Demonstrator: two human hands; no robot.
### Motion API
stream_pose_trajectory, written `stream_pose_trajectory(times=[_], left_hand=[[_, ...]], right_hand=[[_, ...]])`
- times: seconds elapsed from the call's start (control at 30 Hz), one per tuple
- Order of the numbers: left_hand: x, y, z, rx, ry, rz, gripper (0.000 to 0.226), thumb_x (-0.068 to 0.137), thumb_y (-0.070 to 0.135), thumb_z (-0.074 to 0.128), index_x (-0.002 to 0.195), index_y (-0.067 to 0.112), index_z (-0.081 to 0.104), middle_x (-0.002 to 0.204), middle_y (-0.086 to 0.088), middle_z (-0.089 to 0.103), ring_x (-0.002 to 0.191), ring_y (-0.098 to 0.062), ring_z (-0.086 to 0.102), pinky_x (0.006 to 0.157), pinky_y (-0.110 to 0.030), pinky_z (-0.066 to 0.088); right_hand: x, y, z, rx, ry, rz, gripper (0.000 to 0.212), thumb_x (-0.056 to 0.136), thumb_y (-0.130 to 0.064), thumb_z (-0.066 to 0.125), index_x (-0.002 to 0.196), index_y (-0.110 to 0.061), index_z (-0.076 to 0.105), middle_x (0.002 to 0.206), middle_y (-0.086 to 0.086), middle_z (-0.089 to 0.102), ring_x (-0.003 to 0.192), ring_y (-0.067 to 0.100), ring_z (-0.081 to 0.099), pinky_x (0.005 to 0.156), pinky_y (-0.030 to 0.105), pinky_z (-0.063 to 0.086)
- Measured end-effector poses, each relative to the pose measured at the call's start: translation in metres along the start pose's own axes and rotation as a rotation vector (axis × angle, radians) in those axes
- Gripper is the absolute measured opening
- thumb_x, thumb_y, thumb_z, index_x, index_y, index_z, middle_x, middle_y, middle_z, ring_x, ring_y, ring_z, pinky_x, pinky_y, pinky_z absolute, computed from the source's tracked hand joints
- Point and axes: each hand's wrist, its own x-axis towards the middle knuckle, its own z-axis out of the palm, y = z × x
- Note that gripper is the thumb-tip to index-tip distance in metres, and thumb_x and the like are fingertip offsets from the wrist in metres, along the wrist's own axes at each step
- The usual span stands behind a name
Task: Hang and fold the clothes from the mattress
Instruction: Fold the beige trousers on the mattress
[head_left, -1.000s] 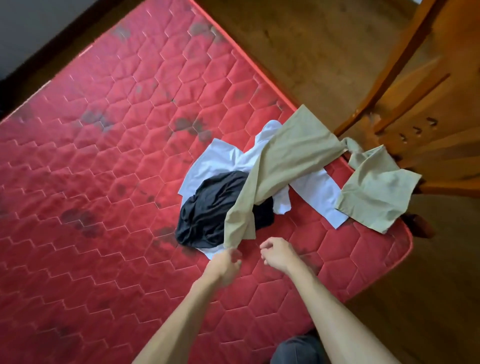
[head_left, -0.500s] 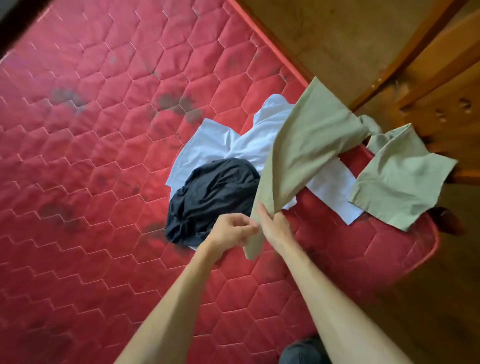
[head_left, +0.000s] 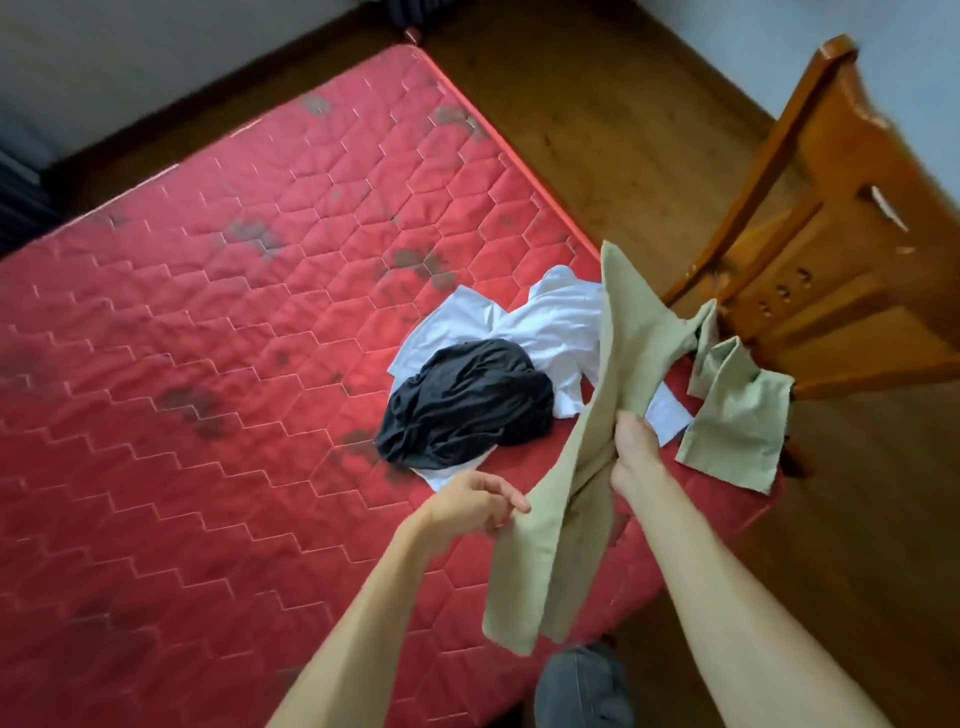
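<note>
2 hands are working the trousers (head_left: 634, 332) at the near right corner of the mattress (head_left: 208, 364). I am clamping my right hand (head_left: 636, 452) round a bunched fold partway along 1 leg. I am pinching that leg's near edge with my left hand (head_left: 475, 506), close beside the right. Both are holding the cloth raised off the mattress.

The far part is worrying me. The raised leg is passing over the white shirt (head_left: 545, 322), which is lying partly under the black garment (head_left: 467, 400). If I am pulling up fast, the shirt could be dragged along. The other leg is trailing off the corner right beside the chair (head_left: 831, 260). It could be catching on a chair leg or sliding to the floor (head_left: 571, 104) as I am lifting. My left pinch is taking only an edge, so I am judging it could be slipping once more weight is hanging from it.

The held leg is running long on a diagonal. Its far tip is pointing up and away toward the chair, and its free end is hanging toward me, below my hands. The 2nd leg is branching off to the right, so the trousers are making a bent shape, not 1 straight line.
</note>
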Motion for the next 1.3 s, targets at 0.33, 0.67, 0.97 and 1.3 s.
stream_pose_trajectory(times=[0.33,0.67,0.97,1.3], left_hand=[[-0.062,0.033,0.023,-0.76,-0.134,0.138,0.072,0.087,0.062,0.056,0.135,0.008,0.055,0.118,-0.014,0.068,0.107,-0.029,0.066,0.088,-0.041,0.053],[-0.159,0.001,0.032,-0.383,0.075,0.325,0.02,0.083,-0.006,0.059,0.101,-0.006,0.067,0.086,-0.018,0.071,0.072,-0.023,0.07,0.059,-0.028,0.054],[-0.257,-0.058,-0.023,0.015,-0.365,0.194,0.05,0.08,0.025,0.076,0.12,0.0,0.059,0.106,-0.012,0.069,0.09,-0.023,0.068,0.08,-0.034,0.055],[-0.258,-0.036,-0.035,-0.828,0.055,0.197,0.062,0.086,0.058,0.06,0.062,0.001,0.069,0.065,-0.013,0.068,0.061,-0.025,0.068,0.075,-0.04,0.052]], right_hand=[[-0.232,0.051,-0.051,-0.36,-0.585,-0.159,0.035,0.087,0.009,0.043,0.066,-0.009,0.064,0.062,0.007,0.055,0.055,0.016,0.053,0.051,0.027,0.043],[-0.252,0.105,-0.089,0.203,-0.504,0.216,0.077,0.07,-0.053,0.079,0.123,-0.008,0.045,0.131,0.031,0.056,0.121,0.039,0.059,0.108,0.054,0.041],[-0.284,0.105,-0.009,0.112,-0.503,0.028,0.052,0.097,-0.009,0.042,0.056,-0.007,0.073,0.064,0.012,0.068,0.057,0.019,0.069,0.056,0.024,0.055],[-0.335,0.14,-0.015,-0.279,-0.684,-0.137,0.042,0.068,-0.006,0.072,0.109,0.003,0.071,0.112,0.024,0.071,0.106,0.034,0.068,0.09,0.039,0.055]])
